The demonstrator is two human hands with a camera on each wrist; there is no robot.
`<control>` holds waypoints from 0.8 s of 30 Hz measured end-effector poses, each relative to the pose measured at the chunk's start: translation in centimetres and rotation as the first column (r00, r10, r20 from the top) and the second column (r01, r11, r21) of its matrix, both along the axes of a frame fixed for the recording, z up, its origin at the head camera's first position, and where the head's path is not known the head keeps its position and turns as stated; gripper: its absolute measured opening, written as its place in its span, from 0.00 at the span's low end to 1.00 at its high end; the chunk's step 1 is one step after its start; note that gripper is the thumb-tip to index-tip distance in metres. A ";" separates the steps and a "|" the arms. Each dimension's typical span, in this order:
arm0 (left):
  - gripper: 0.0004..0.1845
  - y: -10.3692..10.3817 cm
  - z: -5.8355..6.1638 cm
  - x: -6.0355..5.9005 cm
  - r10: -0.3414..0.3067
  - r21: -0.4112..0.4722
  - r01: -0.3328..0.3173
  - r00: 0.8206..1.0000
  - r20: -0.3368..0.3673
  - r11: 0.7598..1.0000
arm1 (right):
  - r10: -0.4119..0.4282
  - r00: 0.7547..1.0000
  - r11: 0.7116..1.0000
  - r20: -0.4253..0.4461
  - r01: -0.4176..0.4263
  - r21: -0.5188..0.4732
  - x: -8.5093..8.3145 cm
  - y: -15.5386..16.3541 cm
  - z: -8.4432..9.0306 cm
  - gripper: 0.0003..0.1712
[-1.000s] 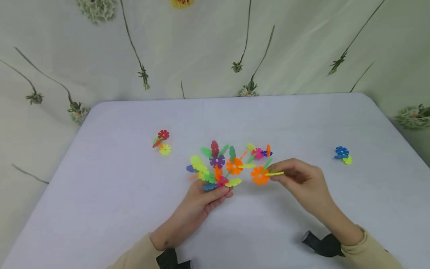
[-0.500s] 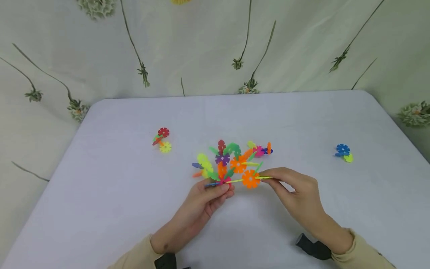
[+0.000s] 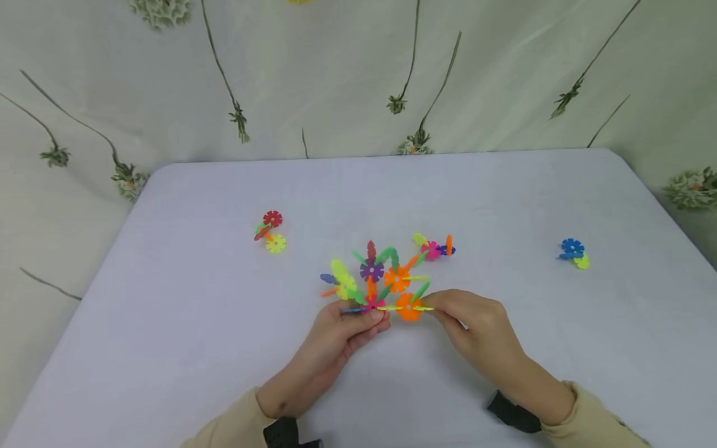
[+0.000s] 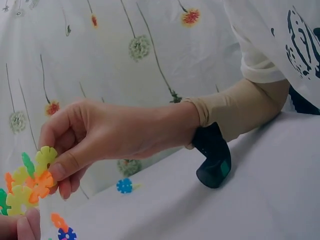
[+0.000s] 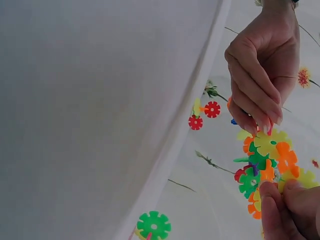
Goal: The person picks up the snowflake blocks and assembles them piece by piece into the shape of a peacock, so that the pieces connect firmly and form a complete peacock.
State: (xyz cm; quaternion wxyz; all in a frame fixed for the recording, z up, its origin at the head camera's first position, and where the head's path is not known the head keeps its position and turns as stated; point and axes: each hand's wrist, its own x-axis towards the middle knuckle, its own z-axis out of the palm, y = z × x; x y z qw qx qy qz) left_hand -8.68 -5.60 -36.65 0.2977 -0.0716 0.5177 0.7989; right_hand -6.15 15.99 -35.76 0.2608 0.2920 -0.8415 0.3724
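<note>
My left hand (image 3: 338, 336) grips the base of a built cluster of notched plastic snowflake discs (image 3: 372, 270), thumb over a pink disc (image 3: 371, 303). Purple, orange, yellow, green, red and blue discs fan upward from it. Opposite, my right hand (image 3: 484, 326) pinches the edge of a yellow disc (image 3: 427, 308) joined to an orange disc (image 3: 409, 308) and a green one (image 3: 421, 289). In the head view this orange disc meets a yellow disc (image 3: 388, 308) jutting from the cluster's right side. Both hands' fingertips also show around the discs in the right wrist view.
Three small joined groups of discs lie on the white table (image 3: 168, 311): a red and yellow group (image 3: 272, 233) at left, a pink and blue group (image 3: 434, 250) behind the hands, and a blue and yellow group (image 3: 572, 252) at right. A flower-print cloth (image 3: 347, 81) hangs behind.
My right hand has moved left and slightly down, bringing its orange and yellow discs against the cluster's yellow disc. My left hand keeps hold of the cluster, which has turned a little.
</note>
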 end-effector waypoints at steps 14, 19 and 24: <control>0.17 0.3 -0.3 -0.2 0.030 -0.011 -0.031 0.999 -0.033 0.999 | -0.026 1.000 1.000 -0.002 0.026 -0.008 -0.3 0.4 -0.3 0.16; 0.16 0.0 -0.4 -0.5 0.062 -0.031 -0.063 0.997 -0.037 0.998 | 0.030 0.993 0.995 0.114 -0.019 -0.096 -0.7 0.9 -0.4 0.12; 0.16 -0.2 -0.4 -0.7 0.057 -0.013 -0.058 0.998 -0.031 0.998 | 0.053 0.971 0.988 0.231 -0.017 -0.153 -1.0 1.2 -0.5 0.23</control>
